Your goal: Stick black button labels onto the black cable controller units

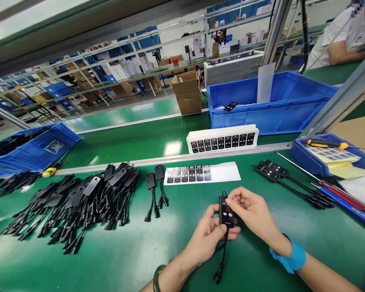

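A small black inline controller with a printed front label and a short cable lies in my left hand. The thumb and fingers grip its lower end, and the cable hangs down to a round connector. My right hand has its thumb pressed on the label's upper right corner, fingers curled together behind it. Just beyond lies a white label sheet with several black labels on its left part. Two controllers with plain faces lie left of the sheet. Two labelled controllers lie to the right.
A large heap of black cabled controllers covers the left of the green bench. A stack of label sheets leans behind the metal rail. Blue bins stand at the back, with a tool tray at right. A co-worker sits beyond.
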Demonstrator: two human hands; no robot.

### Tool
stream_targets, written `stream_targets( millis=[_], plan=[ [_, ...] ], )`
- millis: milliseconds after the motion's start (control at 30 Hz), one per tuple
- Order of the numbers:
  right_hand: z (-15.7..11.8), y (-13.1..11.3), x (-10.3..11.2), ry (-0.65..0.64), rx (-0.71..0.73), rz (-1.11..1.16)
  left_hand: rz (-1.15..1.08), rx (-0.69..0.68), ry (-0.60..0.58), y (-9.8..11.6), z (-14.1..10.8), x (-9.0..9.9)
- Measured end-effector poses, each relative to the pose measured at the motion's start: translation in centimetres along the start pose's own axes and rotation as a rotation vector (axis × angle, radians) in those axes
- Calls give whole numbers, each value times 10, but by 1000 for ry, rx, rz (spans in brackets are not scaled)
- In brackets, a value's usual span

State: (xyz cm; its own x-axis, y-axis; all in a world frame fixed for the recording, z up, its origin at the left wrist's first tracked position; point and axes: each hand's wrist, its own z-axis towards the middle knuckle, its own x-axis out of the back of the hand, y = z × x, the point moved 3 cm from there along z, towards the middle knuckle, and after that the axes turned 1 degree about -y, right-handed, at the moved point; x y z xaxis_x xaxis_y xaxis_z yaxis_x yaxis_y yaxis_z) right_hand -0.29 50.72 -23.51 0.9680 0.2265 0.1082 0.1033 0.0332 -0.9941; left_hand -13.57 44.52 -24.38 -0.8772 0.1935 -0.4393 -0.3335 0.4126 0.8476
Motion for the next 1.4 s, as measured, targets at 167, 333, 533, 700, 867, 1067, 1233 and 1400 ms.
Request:
stream_targets(
  millis=[167, 333, 533, 700, 867, 1067, 1233, 1400],
  plan=[
    [0, 3, 0, 1, -21, 12, 7, -12, -4, -1, 1, 0],
    [-1, 5, -1, 4, -39, 29, 50, -46, -11, -2, 1, 0],
    [-1, 8, -2, 13, -30, -41, 76, -65, -10, -4, 3, 2],
    [2, 11, 3, 49, 77, -303, -24, -39, -19, -5, 4, 3],
    [1, 17, -6, -134, 82, -305, -147, -35, -5, -7, 7, 9],
    [-9, 17, -21, -404, -50, -119, -162, -79, 80, 1, 9, 13],
    [-9, 13, -19, -363, 77, -223, -43, -98, 125, 1, 10, 11],
    [-9, 14, -21, -298, 159, -305, 141, -119, 145, -7, 12, 14]
  ],
)
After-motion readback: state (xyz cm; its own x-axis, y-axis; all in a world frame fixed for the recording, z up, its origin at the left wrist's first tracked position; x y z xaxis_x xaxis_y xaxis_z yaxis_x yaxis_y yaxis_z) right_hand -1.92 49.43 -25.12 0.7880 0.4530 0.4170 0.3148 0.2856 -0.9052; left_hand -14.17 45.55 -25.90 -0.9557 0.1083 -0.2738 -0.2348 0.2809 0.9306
